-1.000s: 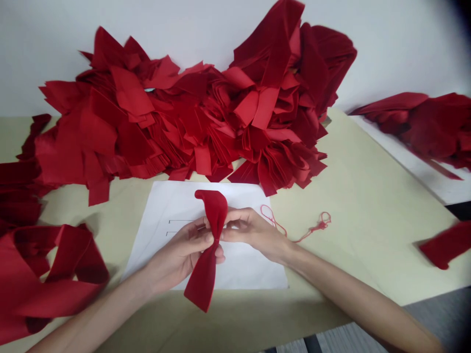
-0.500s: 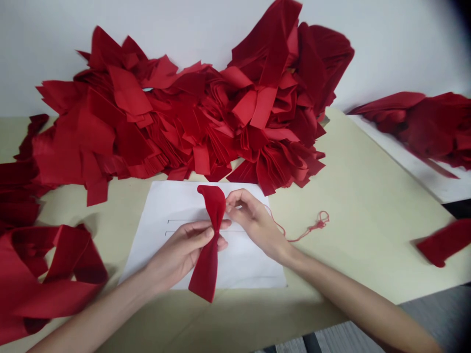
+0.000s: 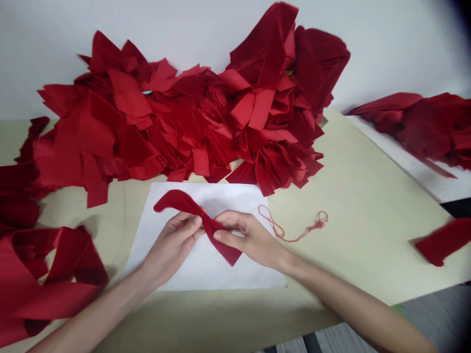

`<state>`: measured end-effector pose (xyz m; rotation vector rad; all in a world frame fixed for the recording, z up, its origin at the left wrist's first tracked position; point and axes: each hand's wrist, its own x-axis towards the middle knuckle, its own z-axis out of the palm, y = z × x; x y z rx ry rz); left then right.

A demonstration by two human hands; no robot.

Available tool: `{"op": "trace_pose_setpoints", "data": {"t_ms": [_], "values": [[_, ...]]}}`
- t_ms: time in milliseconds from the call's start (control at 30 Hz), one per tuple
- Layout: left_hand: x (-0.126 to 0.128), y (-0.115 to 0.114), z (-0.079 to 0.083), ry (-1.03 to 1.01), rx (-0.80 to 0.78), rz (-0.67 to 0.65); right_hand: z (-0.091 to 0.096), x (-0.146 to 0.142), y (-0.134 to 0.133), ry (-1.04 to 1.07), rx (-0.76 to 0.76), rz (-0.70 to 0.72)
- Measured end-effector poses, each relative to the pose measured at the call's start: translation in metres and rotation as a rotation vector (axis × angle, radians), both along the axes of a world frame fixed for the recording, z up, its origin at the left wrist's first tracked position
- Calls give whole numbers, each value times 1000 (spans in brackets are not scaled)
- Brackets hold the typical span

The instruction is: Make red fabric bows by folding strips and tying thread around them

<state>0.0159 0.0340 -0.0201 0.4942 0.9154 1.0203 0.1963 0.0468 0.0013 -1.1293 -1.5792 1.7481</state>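
Note:
A red velvet ribbon point(image 3: 180, 200), gathered at its middle, is held over a white sheet of paper point(image 3: 172, 274). My left hand point(image 3: 180, 235) pinches it at the gathered waist between thumb and fingers. My right hand point(image 3: 246, 235) grips the lower right tail, thumb in front and fingers behind. One tail curls to the upper left; the other slants down to the right. Beside my right hand, a thin red thread point(image 3: 294, 239) lies partly on the paper and partly on the table, ending in a small tangle.
A large heap of red ribbon pieces point(image 3: 176, 122) fills the back of the table point(image 3: 368, 196). Looped wide ribbon point(image 3: 55, 294) lies at the left. More red pieces point(image 3: 423, 127) rest on a white surface at the right, and a single piece point(image 3: 445, 240) sits near the right edge.
The ribbon has turned from nearly upright to a slant, its top swinging left. My right hand has moved down from the upper part to the lower tail. More thread now lies on the paper.

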Motion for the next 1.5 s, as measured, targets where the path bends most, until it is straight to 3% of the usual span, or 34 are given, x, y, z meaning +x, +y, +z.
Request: {"op": "trace_pose_setpoints", "data": {"t_ms": [167, 267, 367, 667, 800, 1000, 1200, 1500], "values": [[-9, 3, 1, 54, 15, -65, 2, 12, 8, -136, 6, -51], [-18, 9, 3, 39, -64, -118, 4, 23, 14, -213, 64, -61], [-27, 18, 6, 57, -140, -69, 6, 32, 19, -259, 139, -115], [-37, 26, 19, 570, -9, -189, 8, 49, 29, -219, -33, -212], [-40, 28, 17, 654, 14, -221, 6, 50, 31, -231, -40, -209], [-47, 35, 21, 564, 61, -475, 0, 50, 29, -199, -27, -210], [-42, 31, 17, 693, 45, -405, 2, 45, 26, -218, 27, -134], [-51, 34, 13, 796, 106, -421, -2, 47, 27, -192, -1, -162]]}}
